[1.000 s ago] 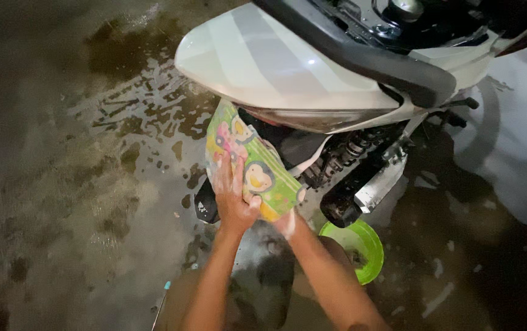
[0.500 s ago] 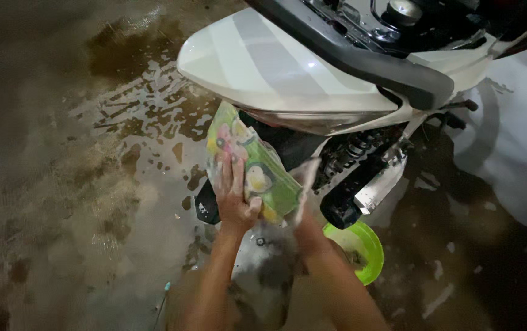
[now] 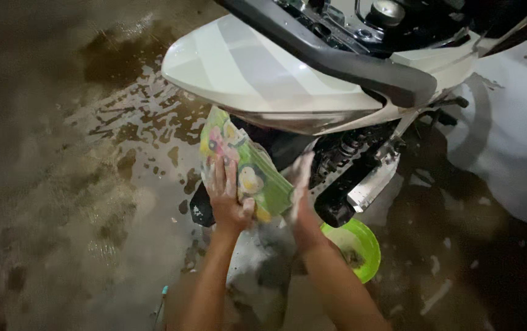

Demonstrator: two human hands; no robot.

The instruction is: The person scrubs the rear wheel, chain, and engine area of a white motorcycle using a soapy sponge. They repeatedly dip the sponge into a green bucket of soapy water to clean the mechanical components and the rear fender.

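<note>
The left hand (image 3: 226, 199) grips a green plastic packet (image 3: 248, 167) with cartoon pictures, fingers spread over its lower edge, holding it up beneath the white tail (image 3: 257, 70) of a scooter. The right hand (image 3: 300, 190) is open and soapy, its palm flat against the packet's right side. A green bowl (image 3: 361, 242) sits on the wet floor (image 3: 61, 184) just beside the right forearm.

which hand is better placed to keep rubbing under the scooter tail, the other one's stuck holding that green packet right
Right, most likely. The right hand is soapy, empty and already beside the dark parts under the white tail panel. The left hand is wrapped around the green packet, so it is occupied.
</note>
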